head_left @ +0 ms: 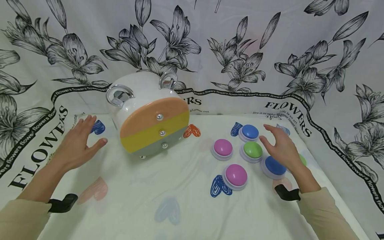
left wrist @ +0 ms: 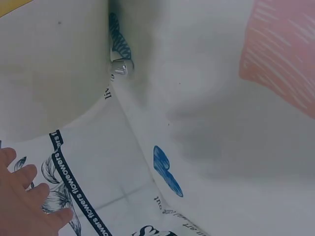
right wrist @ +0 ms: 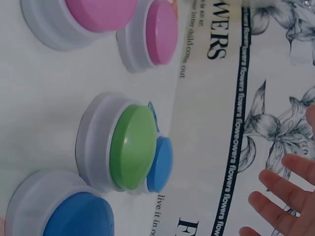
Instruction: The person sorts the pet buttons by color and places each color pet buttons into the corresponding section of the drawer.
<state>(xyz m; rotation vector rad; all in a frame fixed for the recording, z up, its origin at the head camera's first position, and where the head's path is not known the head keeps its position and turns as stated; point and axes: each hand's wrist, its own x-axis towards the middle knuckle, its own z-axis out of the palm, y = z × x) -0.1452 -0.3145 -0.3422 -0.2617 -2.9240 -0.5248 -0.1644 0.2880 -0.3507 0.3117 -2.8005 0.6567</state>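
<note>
My left hand (head_left: 76, 146) hovers with its fingers extended, left of a white rounded box (head_left: 141, 83) and apart from it. The box is tilted, with an orange, yellow and green striped front (head_left: 156, 125), small silver knobs and two shiny silver rings on top. On the right, my right hand (head_left: 283, 148) is held over several round push buttons with pale bases and grips none of them. Near it are a blue button (head_left: 275, 165), a green button (head_left: 252, 150) and a second blue button (head_left: 250, 132). Another green button (head_left: 302, 160) is partly hidden behind that hand.
Two pink buttons, one nearer (head_left: 236, 175) and one farther (head_left: 223, 147), stand between the box and the other buttons. The pale tablecloth (head_left: 129, 200) has printed hearts. Behind it hangs a white flower-printed cloth (head_left: 207, 73).
</note>
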